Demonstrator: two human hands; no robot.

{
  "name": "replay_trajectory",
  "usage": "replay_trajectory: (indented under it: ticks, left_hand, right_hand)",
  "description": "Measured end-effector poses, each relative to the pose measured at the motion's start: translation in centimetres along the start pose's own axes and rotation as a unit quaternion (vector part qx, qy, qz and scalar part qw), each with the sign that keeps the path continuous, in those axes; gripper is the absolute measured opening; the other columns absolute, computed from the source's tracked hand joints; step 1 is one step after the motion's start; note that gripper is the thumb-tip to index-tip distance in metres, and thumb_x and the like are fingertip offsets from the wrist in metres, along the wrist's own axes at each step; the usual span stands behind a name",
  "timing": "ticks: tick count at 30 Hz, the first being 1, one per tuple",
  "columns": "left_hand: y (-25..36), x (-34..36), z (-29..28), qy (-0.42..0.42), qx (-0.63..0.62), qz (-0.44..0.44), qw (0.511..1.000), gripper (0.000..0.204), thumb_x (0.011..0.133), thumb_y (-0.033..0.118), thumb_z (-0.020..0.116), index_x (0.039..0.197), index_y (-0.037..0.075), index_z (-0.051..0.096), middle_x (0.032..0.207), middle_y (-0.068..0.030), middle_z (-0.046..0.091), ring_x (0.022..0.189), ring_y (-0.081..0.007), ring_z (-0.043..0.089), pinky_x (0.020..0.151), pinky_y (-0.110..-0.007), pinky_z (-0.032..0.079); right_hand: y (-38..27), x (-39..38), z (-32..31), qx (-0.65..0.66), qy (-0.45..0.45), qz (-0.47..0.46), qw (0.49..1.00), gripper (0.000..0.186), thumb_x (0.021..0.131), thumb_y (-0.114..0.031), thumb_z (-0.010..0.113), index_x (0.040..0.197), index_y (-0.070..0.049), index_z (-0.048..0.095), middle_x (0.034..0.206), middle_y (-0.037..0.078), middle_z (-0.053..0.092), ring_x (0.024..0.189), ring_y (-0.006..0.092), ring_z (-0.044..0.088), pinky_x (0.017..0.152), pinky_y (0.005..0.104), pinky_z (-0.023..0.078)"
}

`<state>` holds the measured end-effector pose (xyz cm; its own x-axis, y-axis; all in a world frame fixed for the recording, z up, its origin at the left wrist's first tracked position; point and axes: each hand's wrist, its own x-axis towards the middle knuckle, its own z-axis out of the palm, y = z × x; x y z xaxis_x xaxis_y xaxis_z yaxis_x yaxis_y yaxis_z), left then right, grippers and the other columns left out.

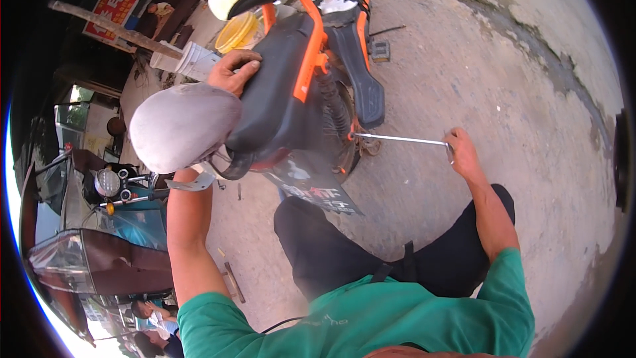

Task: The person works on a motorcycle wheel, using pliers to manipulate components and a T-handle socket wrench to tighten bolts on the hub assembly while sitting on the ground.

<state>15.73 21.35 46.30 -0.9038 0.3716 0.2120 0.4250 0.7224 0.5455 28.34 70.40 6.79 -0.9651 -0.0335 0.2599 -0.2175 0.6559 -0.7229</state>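
Stretching left from the right hand curled round its end, a long metal tool.

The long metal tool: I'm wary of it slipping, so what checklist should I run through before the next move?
1. Right hand gripping the outer end of the long metal tool: ok.
2. Tool's far end fully seated: cannot tell, too small.
3. Left hand resting on the black seat: ok.
4. Hands gloved: not ok, both bare.
5. Tool apart from the pedal: ok.
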Motion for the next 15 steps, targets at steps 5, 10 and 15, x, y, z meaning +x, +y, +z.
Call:
replay_trajectory:
  ticks: [5, 10, 15]
  left_hand:
    - [0.4, -0.2, -1.9, 0.003, -0.017, -0.023, 1.0, 0.018, 0.099, 0.012, 0.062, 0.111, 0.0, 0.068, 0.11, -0.0043, 0.068, 0.107, -0.0132, 0.059, 0.099, -0.026, 0.042]
    - [-0.4, 0.3, 1.5, -0.008, -0.045, -0.048, 0.998, 0.023, 0.098, 0.016, 0.064, 0.115, 0.0, 0.068, 0.114, -0.0051, 0.068, 0.109, -0.0123, 0.059, 0.098, -0.025, 0.042]
    - [0.9, -0.2, -0.6, 0.007, 0.017, -0.07, 0.997, 0.024, 0.098, 0.02, 0.064, 0.115, 0.004, 0.07, 0.113, -0.0043, 0.068, 0.108, -0.0131, 0.059, 0.099, -0.026, 0.042]
  right_hand:
    - [-1.9, 1.0, 0.3, -0.079, 0.027, -0.023, 0.996, 0.017, 0.083, -0.005, 0.064, 0.098, -0.006, 0.07, 0.094, 0.016, 0.061, 0.089, 0.0364, 0.062, 0.077, 0.0431, 0.05]
    - [6.9, -0.1, -0.2, 0.247, -0.118, 0.189, 0.943, 0.035, 0.084, -0.006, 0.066, 0.119, -0.001, 0.066, 0.101, 0.011, 0.067, 0.086, 0.022, 0.067, 0.075, 0.0345, 0.051]
    - [0.3, 0.3, -0.6, 0.386, -0.038, 0.275, 0.88, 0.044, 0.08, -0.005, 0.069, 0.123, 0.005, 0.063, 0.106, 0.009, 0.067, 0.092, 0.0183, 0.066, 0.083, 0.0338, 0.052]
